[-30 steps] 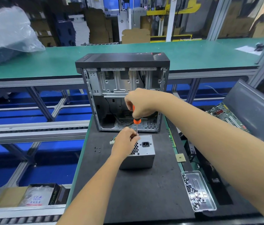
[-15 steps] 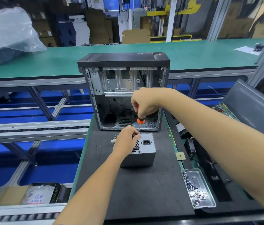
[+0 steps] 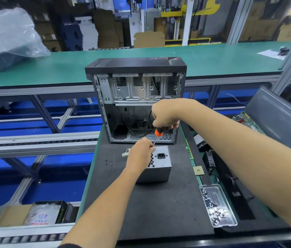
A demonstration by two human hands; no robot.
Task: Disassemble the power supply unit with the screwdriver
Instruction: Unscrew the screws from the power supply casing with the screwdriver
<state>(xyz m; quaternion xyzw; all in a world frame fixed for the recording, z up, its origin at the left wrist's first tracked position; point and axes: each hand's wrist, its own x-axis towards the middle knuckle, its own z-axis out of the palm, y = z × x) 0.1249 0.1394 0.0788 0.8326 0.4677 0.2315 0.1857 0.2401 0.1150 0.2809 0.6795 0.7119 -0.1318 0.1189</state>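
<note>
A grey metal power supply (image 3: 159, 165) sits on the dark tabletop (image 3: 159, 208), just in front of an open computer case (image 3: 137, 101). The case stands upright with its side off, so you can see the bare metal inside.

The left hand (image 3: 140, 154) rests on the top left part of the power supply. Its fingers are curled up at the back edge, right by the metal tip of the screwdriver (image 3: 156, 136). I cannot tell if these fingers pinch the tip or only touch it.

The right hand (image 3: 165, 114) is above the power supply, in front of the case. It is closed tight around the handle of the screwdriver. The orange part of the handle sticks out below the fist, and the thin shaft slants down to the back edge of the power supply.

A few tiny dark screws (image 3: 108, 162) lie on the tabletop to the left of the power supply. A clear tray (image 3: 230, 219) with many small screws in it sits to the right, nearer the person. A small gold square chip (image 3: 198, 170) lies just right of the power supply.
</note>
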